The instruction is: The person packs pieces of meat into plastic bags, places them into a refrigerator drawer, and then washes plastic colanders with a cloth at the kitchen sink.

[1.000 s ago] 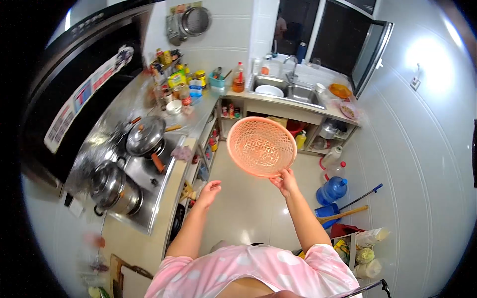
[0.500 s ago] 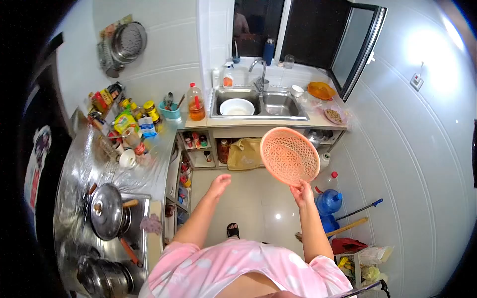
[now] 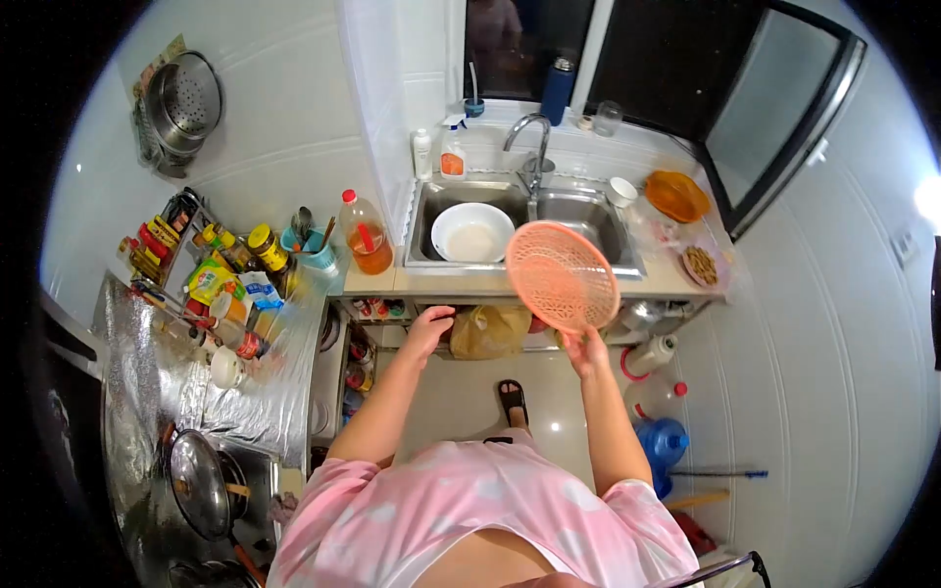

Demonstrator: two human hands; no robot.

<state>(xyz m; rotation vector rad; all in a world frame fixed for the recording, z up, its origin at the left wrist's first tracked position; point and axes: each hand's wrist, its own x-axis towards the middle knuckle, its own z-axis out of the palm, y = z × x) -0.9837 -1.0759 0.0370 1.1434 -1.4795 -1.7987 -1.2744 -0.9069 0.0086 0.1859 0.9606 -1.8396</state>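
An orange plastic basket [image 3: 562, 274] with a lattice of holes is tilted up in front of the sink's right part. My right hand [image 3: 587, 355] grips its lower rim, some fingers hidden behind it. To the left of the basket, my left hand [image 3: 428, 331] hangs in the air near the counter's front edge, fingers loosely stretched and holding nothing. Ahead is the double steel sink [image 3: 417, 230]. A white basin [image 3: 472, 233] with what looks like pale liquid sits in its left bowl; the basket's upper edge overlaps the view of the right bowl.
An oil jug [image 3: 367, 235] stands left of the sink. Bottles and a metal-lidded pan [image 3: 200, 483] occupy the left counter. An orange dish [image 3: 676, 197] and a plate of small brown pieces [image 3: 700, 266] lie at right. A blue water bottle [image 3: 663, 443] stands on the floor.
I have stepped nearer the sink. The basket, still in my right hand, has come up close to the counter's front edge. My left hand has also moved forward to the counter.
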